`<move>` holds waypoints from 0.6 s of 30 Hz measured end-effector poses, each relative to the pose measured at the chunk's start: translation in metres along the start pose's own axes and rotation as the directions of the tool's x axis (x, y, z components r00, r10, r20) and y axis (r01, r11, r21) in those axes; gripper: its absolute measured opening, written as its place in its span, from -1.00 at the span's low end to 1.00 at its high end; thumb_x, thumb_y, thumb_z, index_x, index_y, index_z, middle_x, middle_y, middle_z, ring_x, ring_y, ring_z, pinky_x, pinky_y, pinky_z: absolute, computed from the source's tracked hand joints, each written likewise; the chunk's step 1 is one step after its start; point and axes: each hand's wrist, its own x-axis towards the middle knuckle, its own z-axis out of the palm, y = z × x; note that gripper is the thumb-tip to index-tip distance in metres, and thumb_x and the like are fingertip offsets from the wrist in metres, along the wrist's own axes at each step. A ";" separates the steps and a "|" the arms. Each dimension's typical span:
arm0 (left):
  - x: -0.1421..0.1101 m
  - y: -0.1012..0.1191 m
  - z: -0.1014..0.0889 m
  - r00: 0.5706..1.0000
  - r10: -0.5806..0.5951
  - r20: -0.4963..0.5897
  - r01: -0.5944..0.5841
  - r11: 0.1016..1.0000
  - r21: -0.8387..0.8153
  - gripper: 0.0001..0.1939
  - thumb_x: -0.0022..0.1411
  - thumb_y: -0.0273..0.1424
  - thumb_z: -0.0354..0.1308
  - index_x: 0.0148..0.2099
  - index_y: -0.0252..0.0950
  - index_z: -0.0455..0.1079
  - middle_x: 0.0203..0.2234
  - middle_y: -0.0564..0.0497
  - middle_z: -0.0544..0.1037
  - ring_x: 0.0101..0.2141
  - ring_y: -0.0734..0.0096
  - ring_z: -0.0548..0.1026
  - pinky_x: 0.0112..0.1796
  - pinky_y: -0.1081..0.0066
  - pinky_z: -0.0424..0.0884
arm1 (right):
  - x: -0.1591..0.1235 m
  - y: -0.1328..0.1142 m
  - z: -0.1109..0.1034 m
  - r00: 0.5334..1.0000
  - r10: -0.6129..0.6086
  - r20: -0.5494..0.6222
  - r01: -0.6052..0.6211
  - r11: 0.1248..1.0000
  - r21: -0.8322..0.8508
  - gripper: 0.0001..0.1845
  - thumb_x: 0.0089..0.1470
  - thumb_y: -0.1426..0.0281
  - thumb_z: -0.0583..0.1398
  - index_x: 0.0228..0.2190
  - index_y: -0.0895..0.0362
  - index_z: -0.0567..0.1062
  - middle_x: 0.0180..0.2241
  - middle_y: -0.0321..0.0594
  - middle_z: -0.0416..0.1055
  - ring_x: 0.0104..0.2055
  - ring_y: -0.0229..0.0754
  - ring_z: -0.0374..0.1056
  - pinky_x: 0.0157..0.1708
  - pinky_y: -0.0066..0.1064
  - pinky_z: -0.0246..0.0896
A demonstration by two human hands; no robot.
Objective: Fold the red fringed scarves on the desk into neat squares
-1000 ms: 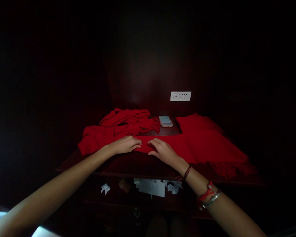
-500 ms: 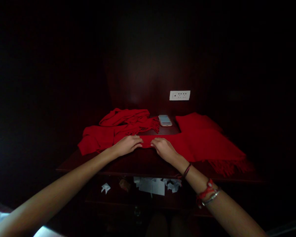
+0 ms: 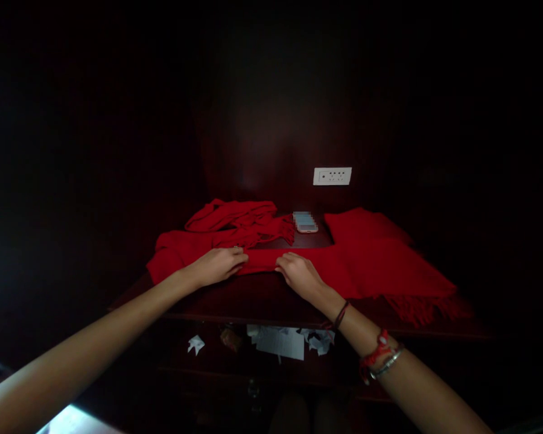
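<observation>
A long red scarf (image 3: 362, 265) with a fringed right end lies across the dark desk, narrowed to a folded strip in the middle. On that strip my left hand (image 3: 221, 265) is closed, fingers gripping the cloth. A short way to the right, my right hand (image 3: 298, 274) also pinches the strip between thumb and fingers. A stretch of red cloth shows between the two hands. Behind my left hand lies a loose bundle of red fabric (image 3: 235, 214) with a tasselled edge; whether it is part of the same scarf I cannot tell.
A phone (image 3: 305, 222) lies on the desk (image 3: 235, 298) behind the scarf. A white socket plate (image 3: 332, 176) is on the dark back wall. Under the desktop, a shelf holds papers (image 3: 280, 342), a crumpled white scrap (image 3: 196, 345) and a brownish item (image 3: 230, 339).
My left hand has slid left along the strip, widening the gap between my hands. My right hand stays at about the same spot on the scarf. The view has shifted slightly.
</observation>
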 end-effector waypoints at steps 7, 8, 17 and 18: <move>0.005 -0.037 0.001 0.986 -0.146 -0.082 0.135 0.982 -0.129 -0.74 0.22 -0.39 -0.22 -0.23 -0.34 0.29 -0.36 -0.05 0.42 -0.33 0.40 0.38 -0.26 0.43 0.26 | 0.020 0.013 -0.011 0.991 0.114 -0.064 -0.104 0.984 0.142 -0.81 0.08 0.44 -0.03 -0.39 0.17 0.38 -0.39 -0.16 0.37 -0.34 -0.27 0.27 -0.37 -0.52 0.05; 0.008 -0.038 0.001 0.986 -0.133 -0.099 0.114 0.977 -0.178 -0.73 0.23 -0.38 -0.23 -0.22 -0.34 0.28 -0.35 -0.05 0.43 -0.32 0.41 0.38 -0.25 0.44 0.26 | 0.023 0.016 -0.012 0.989 0.133 -0.060 -0.122 0.979 0.165 -0.82 0.07 0.45 -0.01 -0.37 0.16 0.38 -0.37 -0.17 0.38 -0.33 -0.27 0.28 -0.35 -0.52 0.05; 0.008 -0.030 0.011 0.993 -0.102 -0.057 0.077 0.941 -0.331 -0.58 0.05 -0.15 0.02 -0.11 -0.32 0.23 -0.24 -0.04 0.40 -0.24 0.38 0.36 -0.22 0.47 0.23 | 0.024 0.043 -0.012 0.984 0.175 -0.022 -0.165 0.958 0.235 -0.83 0.01 0.48 0.04 -0.40 0.16 0.43 -0.42 -0.18 0.42 -0.34 -0.26 0.29 -0.33 -0.51 0.07; 0.007 -0.031 0.010 0.992 -0.118 -0.051 0.094 0.937 -0.336 -0.59 0.06 -0.15 0.00 -0.12 -0.33 0.24 -0.29 -0.02 0.42 -0.28 0.40 0.37 -0.25 0.49 0.23 | 0.023 0.045 -0.011 0.986 0.166 -0.005 -0.160 0.959 0.235 -0.83 0.01 0.48 0.04 -0.40 0.16 0.44 -0.42 -0.18 0.42 -0.34 -0.26 0.29 -0.34 -0.51 0.07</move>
